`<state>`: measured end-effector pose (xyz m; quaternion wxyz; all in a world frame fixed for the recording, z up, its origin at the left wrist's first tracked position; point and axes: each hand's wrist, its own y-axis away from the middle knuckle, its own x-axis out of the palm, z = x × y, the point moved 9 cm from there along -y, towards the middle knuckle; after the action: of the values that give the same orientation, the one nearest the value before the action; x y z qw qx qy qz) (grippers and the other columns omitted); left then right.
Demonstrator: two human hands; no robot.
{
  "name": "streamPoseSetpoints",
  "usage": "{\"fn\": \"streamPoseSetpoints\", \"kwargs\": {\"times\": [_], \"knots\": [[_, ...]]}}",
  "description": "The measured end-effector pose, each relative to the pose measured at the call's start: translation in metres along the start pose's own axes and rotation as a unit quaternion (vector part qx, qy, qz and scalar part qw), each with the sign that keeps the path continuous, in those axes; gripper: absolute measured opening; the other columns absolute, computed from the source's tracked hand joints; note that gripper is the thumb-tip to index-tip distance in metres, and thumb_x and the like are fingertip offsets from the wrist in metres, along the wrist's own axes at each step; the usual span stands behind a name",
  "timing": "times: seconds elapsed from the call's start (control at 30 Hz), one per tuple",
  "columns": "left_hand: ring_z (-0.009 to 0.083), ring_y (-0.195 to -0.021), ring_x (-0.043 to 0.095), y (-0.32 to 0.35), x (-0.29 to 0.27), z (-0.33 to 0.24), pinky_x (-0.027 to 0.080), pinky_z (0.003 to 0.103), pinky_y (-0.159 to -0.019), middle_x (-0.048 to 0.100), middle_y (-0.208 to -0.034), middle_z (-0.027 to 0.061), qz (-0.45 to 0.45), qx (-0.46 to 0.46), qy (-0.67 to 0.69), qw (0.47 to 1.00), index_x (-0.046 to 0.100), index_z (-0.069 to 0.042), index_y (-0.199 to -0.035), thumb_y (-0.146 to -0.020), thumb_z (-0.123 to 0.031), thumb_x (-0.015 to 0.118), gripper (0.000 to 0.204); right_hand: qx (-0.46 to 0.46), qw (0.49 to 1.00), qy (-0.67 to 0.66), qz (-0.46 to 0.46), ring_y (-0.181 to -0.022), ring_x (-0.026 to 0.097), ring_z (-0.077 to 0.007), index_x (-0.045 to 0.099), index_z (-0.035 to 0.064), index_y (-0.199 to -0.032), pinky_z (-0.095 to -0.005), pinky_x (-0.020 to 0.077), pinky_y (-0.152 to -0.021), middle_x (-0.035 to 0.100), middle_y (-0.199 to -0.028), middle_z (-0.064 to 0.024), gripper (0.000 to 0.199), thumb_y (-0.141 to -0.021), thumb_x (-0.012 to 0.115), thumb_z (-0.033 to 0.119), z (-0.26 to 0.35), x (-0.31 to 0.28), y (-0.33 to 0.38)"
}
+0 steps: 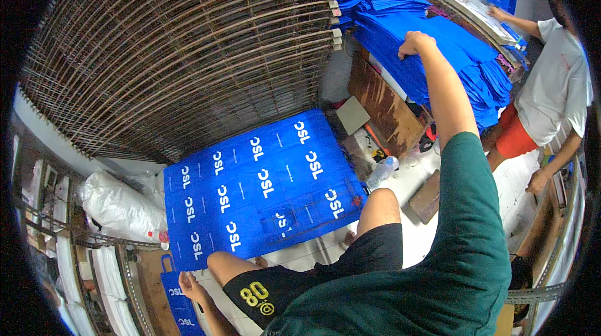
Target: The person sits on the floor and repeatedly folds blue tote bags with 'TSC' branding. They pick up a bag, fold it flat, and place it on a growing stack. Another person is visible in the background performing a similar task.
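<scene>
My right hand is stretched far up and to the right, its fingers curled over the edge of a tall pile of blue fabric sheets lying on a wooden bench. My left hand is low at the left and grips the top of a small blue bag with handles. Between them lies a flat stack of large blue sheets with white print, in front of my bare knees. I wear a green shirt and black shorts.
A rusty wire drying rack fills the upper left. White sacks lie at the left. A plastic bottle stands on the floor by the wooden bench. A person in a white shirt works at the right.
</scene>
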<state>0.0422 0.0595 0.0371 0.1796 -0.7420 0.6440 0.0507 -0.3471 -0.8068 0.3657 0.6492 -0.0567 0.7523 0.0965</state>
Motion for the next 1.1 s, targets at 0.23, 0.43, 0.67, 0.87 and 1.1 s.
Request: {"fn": "streamPoseSetpoints", "kwargs": {"times": [0.23, 0.43, 0.67, 0.87, 1.1], "knots": [[0.0116, -0.069, 0.052, 0.085, 0.063, -0.095, 0.042, 0.025, -0.061, 0.057, -0.080, 0.0043, 0.153, 0.041, -0.026, 0.987, 0.057, -0.001, -0.104, -0.082, -0.013, 0.061, 0.025, -0.046, 0.996, -0.073, -0.035, -0.104, 0.056, -0.0316, 0.061, 0.0058, -0.109, -0.0405, 0.0467, -0.087, 0.056, -0.116, -0.0166, 0.059, -0.058, 0.072, 0.035, -0.026, -0.002, -0.036], [0.0152, -0.061, 0.058, 0.136, 0.111, -0.121, 0.048, 0.029, -0.060, 0.061, -0.069, 0.0083, 0.264, 0.221, -0.146, 0.928, 0.061, 0.002, -0.090, -0.076, -0.012, 0.067, 0.021, 0.020, 0.995, 0.099, -0.023, -0.089, 0.063, -0.0313, 0.066, 0.0094, -0.097, -0.0569, 0.0513, -0.064, 0.061, -0.108, -0.0098, 0.035, -0.064, 0.071, 0.021, 0.010, -0.006, 0.004], [0.0261, -0.076, 0.057, 0.128, 0.102, -0.121, 0.039, 0.041, -0.085, 0.061, -0.079, 0.0087, 0.231, 0.035, -0.125, 0.964, 0.064, -0.007, -0.078, -0.065, -0.016, 0.073, 0.018, 0.071, 0.960, 0.083, -0.258, -0.087, 0.063, -0.0307, 0.061, 0.0082, -0.105, -0.0635, 0.0478, -0.062, 0.063, -0.102, -0.0111, 0.026, -0.083, 0.050, 0.015, 0.014, -0.009, -0.002], [0.0306, -0.076, 0.053, 0.127, 0.103, -0.136, 0.038, 0.044, -0.080, 0.059, -0.074, 0.0109, 0.220, 0.110, -0.149, 0.958, 0.061, -0.007, -0.073, -0.064, -0.015, 0.071, 0.015, -0.003, 0.924, 0.081, -0.375, -0.087, 0.063, -0.0279, 0.058, 0.0098, -0.098, -0.0524, 0.0510, -0.066, 0.064, -0.098, -0.0119, 0.021, -0.081, 0.050, 0.016, 0.003, -0.072, 0.005], [0.0159, -0.060, 0.059, 0.134, 0.081, -0.204, 0.047, 0.027, -0.056, 0.063, -0.070, 0.0100, 0.218, 0.358, -0.240, 0.876, 0.062, 0.000, -0.088, -0.077, -0.013, 0.067, 0.018, -0.036, 0.951, -0.034, -0.304, -0.094, 0.060, -0.0287, 0.058, 0.0095, -0.112, -0.0406, 0.0475, -0.081, 0.062, -0.103, -0.0178, 0.050, -0.065, 0.064, 0.023, -0.040, -0.212, 0.013]]}}
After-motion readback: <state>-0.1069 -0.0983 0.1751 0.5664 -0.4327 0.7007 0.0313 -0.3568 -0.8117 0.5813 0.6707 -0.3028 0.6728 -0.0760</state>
